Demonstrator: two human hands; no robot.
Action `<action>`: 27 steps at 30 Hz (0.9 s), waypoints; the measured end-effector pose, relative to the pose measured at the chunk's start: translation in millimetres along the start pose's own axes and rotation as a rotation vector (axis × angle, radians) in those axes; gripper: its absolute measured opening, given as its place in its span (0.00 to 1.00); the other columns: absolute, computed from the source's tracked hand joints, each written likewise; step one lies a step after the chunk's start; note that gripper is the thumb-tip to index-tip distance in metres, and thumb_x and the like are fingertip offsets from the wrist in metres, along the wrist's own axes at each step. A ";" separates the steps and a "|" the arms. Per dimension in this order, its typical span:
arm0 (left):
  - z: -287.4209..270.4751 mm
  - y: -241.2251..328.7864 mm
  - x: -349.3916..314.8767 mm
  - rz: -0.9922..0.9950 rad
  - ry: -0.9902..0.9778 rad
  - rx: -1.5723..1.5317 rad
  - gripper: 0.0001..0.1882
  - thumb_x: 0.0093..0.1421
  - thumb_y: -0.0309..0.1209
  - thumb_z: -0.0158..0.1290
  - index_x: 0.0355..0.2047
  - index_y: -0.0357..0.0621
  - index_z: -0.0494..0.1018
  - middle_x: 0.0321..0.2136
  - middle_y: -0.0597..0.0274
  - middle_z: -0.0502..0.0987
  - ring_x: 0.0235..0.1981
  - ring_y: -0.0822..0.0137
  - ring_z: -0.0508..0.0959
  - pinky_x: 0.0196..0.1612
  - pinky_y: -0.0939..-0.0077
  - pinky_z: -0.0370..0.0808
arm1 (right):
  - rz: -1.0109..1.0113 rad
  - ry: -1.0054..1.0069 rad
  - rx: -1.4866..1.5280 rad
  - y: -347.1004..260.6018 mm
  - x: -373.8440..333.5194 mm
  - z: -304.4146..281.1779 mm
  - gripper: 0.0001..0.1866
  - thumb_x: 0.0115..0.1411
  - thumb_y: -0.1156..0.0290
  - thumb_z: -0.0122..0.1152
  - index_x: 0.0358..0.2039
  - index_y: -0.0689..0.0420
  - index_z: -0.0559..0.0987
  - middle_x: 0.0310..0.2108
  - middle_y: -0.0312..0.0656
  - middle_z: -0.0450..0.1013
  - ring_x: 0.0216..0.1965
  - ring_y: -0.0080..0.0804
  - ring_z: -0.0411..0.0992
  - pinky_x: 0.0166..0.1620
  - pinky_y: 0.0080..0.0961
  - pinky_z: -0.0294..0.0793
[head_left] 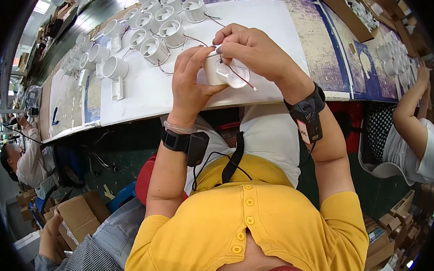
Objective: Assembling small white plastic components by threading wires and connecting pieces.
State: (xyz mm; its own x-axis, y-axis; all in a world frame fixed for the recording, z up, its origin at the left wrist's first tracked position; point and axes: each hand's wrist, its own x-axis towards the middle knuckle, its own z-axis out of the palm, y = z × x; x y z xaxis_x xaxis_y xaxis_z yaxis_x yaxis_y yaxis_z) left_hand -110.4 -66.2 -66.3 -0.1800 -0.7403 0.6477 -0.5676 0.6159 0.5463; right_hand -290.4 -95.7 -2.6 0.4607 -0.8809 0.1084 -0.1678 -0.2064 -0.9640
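Observation:
Both of my hands are over the near edge of the white-topped table. My left hand is wrapped round a white plastic fan housing, thumb underneath and fingers at its upper side. A round white part shows at the housing's near right side. My right hand pinches at the top of the housing, where a thin dark red wire comes out below the fingertips. That wire hangs across the round part and ends in a small white connector. The fingers partly hide the pinched spot.
Several white round fan housings with wires stand beyond my hands. More housings with flat brackets stand at left. A carton of white parts lies far right. A co-worker's arm reaches over the table at right; another person sits lower left.

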 end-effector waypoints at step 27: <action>8.0 9.4 -4.0 0.045 0.087 -0.299 0.39 0.32 0.28 0.71 0.47 0.49 0.66 0.45 0.53 0.70 0.46 0.56 0.73 0.45 0.67 0.74 | 0.108 0.038 0.223 6.1 1.6 4.1 0.15 0.58 0.65 0.53 0.24 0.61 0.81 0.43 0.40 0.73 0.41 0.25 0.68 0.50 0.23 0.63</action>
State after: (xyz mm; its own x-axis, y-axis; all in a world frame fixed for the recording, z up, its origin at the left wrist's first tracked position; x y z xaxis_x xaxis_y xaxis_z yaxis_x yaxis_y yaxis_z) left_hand -121.4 -59.6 -68.0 -0.1226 -0.6924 0.7110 -0.2967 0.7092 0.6396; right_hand -287.1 -96.6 -9.2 0.4163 -0.9092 0.0066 -0.0163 -0.0147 -0.9998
